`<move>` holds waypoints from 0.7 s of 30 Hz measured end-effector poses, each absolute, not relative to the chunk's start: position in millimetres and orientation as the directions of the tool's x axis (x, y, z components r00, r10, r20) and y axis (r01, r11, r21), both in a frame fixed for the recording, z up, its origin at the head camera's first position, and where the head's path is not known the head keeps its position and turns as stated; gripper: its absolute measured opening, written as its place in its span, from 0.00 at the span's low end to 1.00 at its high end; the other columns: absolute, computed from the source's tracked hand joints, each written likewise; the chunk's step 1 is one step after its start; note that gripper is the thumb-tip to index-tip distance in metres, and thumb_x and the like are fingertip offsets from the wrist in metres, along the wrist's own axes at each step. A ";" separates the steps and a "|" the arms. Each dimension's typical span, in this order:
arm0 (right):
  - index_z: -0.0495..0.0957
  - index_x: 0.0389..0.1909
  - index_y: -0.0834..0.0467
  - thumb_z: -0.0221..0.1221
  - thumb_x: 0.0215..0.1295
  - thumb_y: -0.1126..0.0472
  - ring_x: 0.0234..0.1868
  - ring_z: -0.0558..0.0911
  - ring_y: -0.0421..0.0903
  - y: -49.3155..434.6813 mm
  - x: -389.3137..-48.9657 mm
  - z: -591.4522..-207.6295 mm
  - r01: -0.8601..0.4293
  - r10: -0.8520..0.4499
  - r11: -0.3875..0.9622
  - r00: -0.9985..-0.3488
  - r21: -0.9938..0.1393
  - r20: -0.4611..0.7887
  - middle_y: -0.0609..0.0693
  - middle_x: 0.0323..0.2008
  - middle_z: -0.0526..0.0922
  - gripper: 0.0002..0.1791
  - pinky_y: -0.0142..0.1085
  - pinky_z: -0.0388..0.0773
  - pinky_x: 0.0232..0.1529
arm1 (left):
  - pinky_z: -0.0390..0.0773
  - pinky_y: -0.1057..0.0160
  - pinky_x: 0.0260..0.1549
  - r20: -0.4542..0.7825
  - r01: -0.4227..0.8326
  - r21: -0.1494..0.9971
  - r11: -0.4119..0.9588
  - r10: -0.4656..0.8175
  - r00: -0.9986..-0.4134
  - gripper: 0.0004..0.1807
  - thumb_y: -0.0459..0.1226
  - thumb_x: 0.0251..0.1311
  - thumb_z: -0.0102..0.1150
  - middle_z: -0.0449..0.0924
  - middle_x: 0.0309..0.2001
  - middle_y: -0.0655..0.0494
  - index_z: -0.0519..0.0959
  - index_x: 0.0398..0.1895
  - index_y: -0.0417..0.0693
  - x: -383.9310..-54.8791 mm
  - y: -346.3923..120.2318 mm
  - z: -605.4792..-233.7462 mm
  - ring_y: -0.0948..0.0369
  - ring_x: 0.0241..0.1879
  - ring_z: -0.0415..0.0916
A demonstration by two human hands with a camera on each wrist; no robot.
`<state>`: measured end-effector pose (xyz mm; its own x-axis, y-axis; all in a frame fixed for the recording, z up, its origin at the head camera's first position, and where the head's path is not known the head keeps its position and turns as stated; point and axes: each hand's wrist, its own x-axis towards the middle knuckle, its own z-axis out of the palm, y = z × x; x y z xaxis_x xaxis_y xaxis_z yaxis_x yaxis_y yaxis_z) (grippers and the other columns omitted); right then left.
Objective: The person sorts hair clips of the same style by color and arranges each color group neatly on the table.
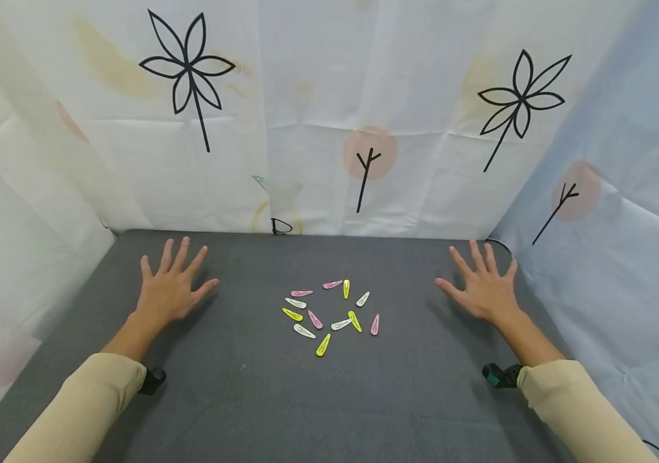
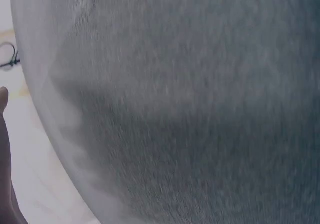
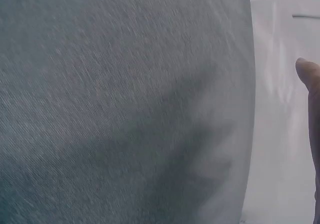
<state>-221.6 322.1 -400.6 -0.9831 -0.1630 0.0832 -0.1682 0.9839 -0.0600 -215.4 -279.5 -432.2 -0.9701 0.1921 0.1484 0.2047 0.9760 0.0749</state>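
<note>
Two beige sleeves [image 1: 83, 402] are poking in closest to the camera, with a dark wrist device [image 1: 152, 381] sitting at the left cuff and another at the right. The left hand [image 1: 170, 289] is hovering over the grey table [image 1: 248, 411], fingers spread wide, holding nothing. The right hand [image 1: 487, 289] is doing the same on its side, splayed out and gripping zilch. Between them, well apart from both, a dozen little hair clips [image 1: 315, 319] are lying scattered: pink, yellow and white. Flower-print fabric [image 1: 317, 77] is hanging behind.
</note>
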 end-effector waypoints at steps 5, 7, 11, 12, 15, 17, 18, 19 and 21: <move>0.46 0.80 0.47 0.44 0.68 0.26 0.77 0.36 0.66 308.2 -217.0 -405.4 -0.212 -0.206 0.975 -0.975 -0.061 0.089 0.61 0.79 0.36 0.48 0.76 0.27 0.60 | 0.35 0.24 0.62 0.179 0.272 0.077 0.959 0.255 -0.950 0.43 0.63 0.69 0.46 0.39 0.79 0.40 0.52 0.79 0.52 -214.5 -263.3 -438.0 0.40 0.77 0.32; 0.48 0.80 0.48 0.45 0.67 0.27 0.77 0.37 0.66 302.1 -214.9 -407.9 -0.227 -0.221 0.972 -0.971 -0.061 0.092 0.62 0.79 0.38 0.48 0.76 0.28 0.61 | 0.36 0.24 0.63 0.183 0.296 0.076 0.952 0.278 -0.943 0.42 0.62 0.69 0.47 0.39 0.79 0.41 0.54 0.79 0.52 -214.3 -255.5 -440.1 0.41 0.77 0.32; 0.51 0.79 0.49 0.48 0.67 0.28 0.77 0.41 0.66 290.8 -211.6 -416.4 -0.261 -0.255 0.964 -0.961 -0.049 0.102 0.62 0.79 0.42 0.47 0.75 0.31 0.63 | 0.38 0.25 0.63 0.171 0.337 0.057 0.940 0.324 -0.931 0.42 0.63 0.69 0.46 0.39 0.80 0.44 0.56 0.79 0.53 -215.5 -237.4 -445.8 0.42 0.78 0.32; 0.52 0.79 0.49 0.48 0.67 0.28 0.77 0.41 0.66 287.7 -210.6 -418.7 -0.271 -0.265 0.961 -0.959 -0.049 0.103 0.62 0.78 0.43 0.46 0.74 0.32 0.63 | 0.38 0.25 0.63 0.167 0.346 0.053 0.937 0.333 -0.928 0.41 0.62 0.69 0.47 0.39 0.80 0.44 0.56 0.78 0.53 -215.4 -232.3 -446.3 0.42 0.78 0.33; 0.53 0.79 0.49 0.49 0.67 0.29 0.78 0.42 0.64 278.4 -207.3 -425.4 -0.304 -0.298 0.951 -0.950 -0.060 0.097 0.62 0.78 0.44 0.46 0.73 0.34 0.65 | 0.40 0.26 0.64 0.149 0.371 0.040 0.928 0.361 -0.920 0.40 0.61 0.69 0.48 0.41 0.80 0.44 0.57 0.78 0.55 -214.6 -216.8 -446.8 0.42 0.78 0.36; 0.54 0.78 0.49 0.49 0.68 0.30 0.78 0.42 0.64 272.4 -204.6 -429.3 -0.326 -0.320 0.943 -0.943 -0.069 0.091 0.62 0.78 0.45 0.45 0.72 0.36 0.65 | 0.43 0.26 0.64 0.139 0.386 0.034 0.922 0.378 -0.915 0.39 0.60 0.69 0.50 0.43 0.79 0.43 0.59 0.78 0.54 -213.8 -206.7 -445.6 0.42 0.77 0.38; 0.54 0.78 0.49 0.49 0.68 0.30 0.78 0.43 0.64 269.5 -203.1 -431.2 -0.337 -0.330 0.939 -0.940 -0.075 0.090 0.62 0.78 0.45 0.45 0.72 0.36 0.66 | 0.44 0.26 0.64 0.142 0.395 0.032 0.918 0.387 -0.911 0.38 0.59 0.69 0.50 0.44 0.79 0.43 0.60 0.77 0.54 -213.8 -202.4 -445.7 0.42 0.77 0.39; 0.55 0.78 0.49 0.50 0.68 0.30 0.78 0.43 0.64 266.8 -201.7 -433.3 -0.347 -0.340 0.935 -0.936 -0.077 0.090 0.61 0.78 0.46 0.45 0.71 0.37 0.66 | 0.45 0.26 0.63 0.141 0.405 0.032 0.914 0.397 -0.907 0.38 0.59 0.69 0.50 0.45 0.79 0.43 0.61 0.77 0.54 -213.7 -198.3 -445.8 0.42 0.77 0.40; 0.56 0.78 0.49 0.50 0.68 0.31 0.77 0.45 0.64 261.3 -198.8 -437.4 -0.368 -0.360 0.926 -0.928 -0.082 0.098 0.62 0.78 0.48 0.44 0.71 0.39 0.66 | 0.48 0.27 0.63 0.147 0.422 0.032 0.906 0.414 -0.899 0.37 0.59 0.69 0.50 0.47 0.78 0.43 0.62 0.76 0.54 -214.2 -191.0 -446.6 0.42 0.77 0.42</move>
<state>-198.8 261.3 -437.4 -0.9277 -0.3601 0.0983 -0.3682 0.9261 -0.0825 -214.2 -191.0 -446.6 -0.8986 0.4137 0.1465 0.4223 0.9059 0.0318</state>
